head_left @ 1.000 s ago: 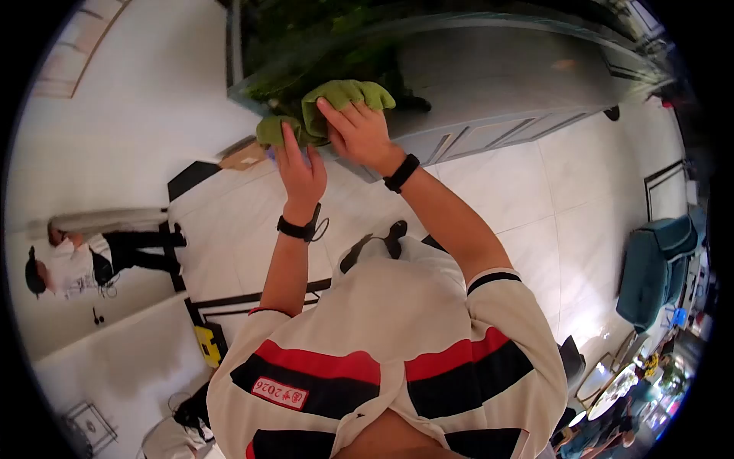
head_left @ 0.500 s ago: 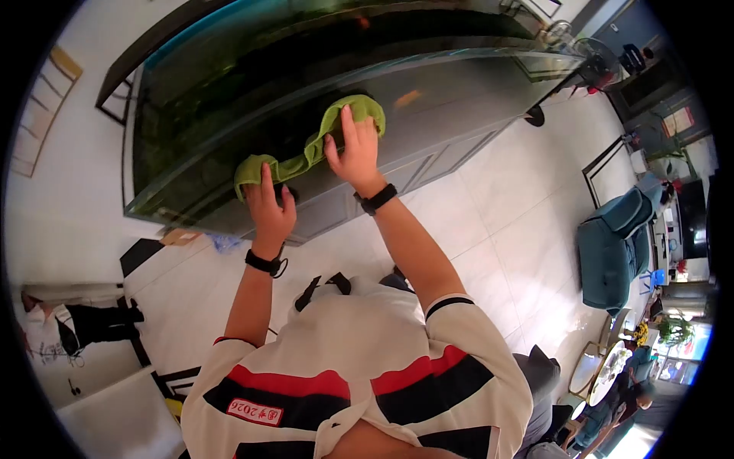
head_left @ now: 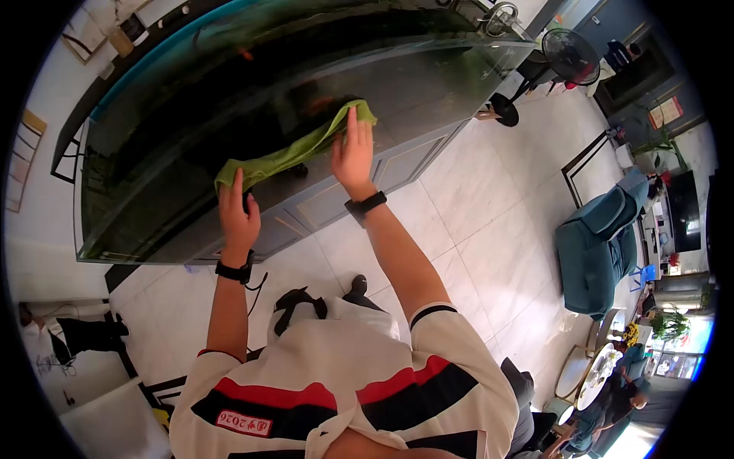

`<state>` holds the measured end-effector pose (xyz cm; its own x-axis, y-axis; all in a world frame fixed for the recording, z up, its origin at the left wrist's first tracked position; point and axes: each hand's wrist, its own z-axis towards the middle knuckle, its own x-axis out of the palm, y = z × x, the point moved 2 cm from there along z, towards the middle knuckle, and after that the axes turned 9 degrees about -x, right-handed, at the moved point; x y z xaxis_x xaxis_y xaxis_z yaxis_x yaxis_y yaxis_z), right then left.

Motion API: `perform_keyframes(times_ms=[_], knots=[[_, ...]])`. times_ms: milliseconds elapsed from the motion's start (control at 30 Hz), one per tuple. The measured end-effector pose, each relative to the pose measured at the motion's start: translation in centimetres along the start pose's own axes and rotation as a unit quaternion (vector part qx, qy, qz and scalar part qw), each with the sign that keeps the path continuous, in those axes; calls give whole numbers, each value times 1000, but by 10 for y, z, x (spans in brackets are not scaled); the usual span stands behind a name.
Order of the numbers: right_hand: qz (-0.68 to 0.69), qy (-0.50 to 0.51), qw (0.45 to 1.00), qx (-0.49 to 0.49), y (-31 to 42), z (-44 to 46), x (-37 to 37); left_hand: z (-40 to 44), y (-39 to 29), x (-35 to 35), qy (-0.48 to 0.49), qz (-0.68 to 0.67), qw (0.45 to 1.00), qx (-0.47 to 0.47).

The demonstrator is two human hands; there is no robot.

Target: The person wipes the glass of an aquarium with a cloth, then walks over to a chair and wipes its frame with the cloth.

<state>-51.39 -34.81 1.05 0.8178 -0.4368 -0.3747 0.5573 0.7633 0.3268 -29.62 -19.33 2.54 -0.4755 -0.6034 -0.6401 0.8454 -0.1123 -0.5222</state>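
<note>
Green cloth, drawn out as a slanting band against the front of a glass tank, spans 10 to 12 o'clock in the view. Left hand, at 10 o'clock, touches its lower end; right hand, toward 12 o'clock, touches its upper end. In each grip the fingers are extended over the cloth, thumb apart. A teal sofa stands at 3 o'clock, a black fan between 1 and 2.

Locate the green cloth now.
In the head view, the green cloth stretches across the near side of the glass tank, from the left hand to the right hand.
</note>
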Motion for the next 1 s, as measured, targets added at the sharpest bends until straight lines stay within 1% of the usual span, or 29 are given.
perform_keyframes(times_ms=[100,133,233,267,367,400,500,533,633,700,733,833,933,1000], knots=[[16,-33,999,-13,-14,10,-10,4,-6,-6,-36,38,999,-11],[5,-57,998,11,-17,10,-8,4,-4,-8,-38,27,999,-27],[2,-112,994,20,-25,19,-4,6,-3,-17,-52,45,997,-46],[16,-134,990,31,-25,23,-3,7,-1,-19,-59,46,996,-53],[70,-155,983,65,-29,25,8,5,8,-27,-85,55,993,-62],[78,-162,982,59,-26,26,12,6,12,-29,-101,58,992,-58],[34,-140,989,-31,6,38,13,-1,36,-40,-150,37,986,-69],[26,-115,992,-44,16,38,15,-3,43,-41,-171,23,982,-75],[64,-77,993,-58,43,35,24,-8,50,-43,-188,2,976,-106],[76,-64,994,-49,51,26,35,-8,48,-38,-198,44,978,-55],[67,-41,996,-52,51,24,36,-9,45,-34,-203,65,977,-30],[22,-21,998,-64,46,22,36,-3,32,-24,-182,101,978,-4],[26,-30,999,-33,23,12,37,0,23,-12,-151,40,988,0],[15,-42,999,-22,1,10,33,5,12,-3,-117,58,991,15]])
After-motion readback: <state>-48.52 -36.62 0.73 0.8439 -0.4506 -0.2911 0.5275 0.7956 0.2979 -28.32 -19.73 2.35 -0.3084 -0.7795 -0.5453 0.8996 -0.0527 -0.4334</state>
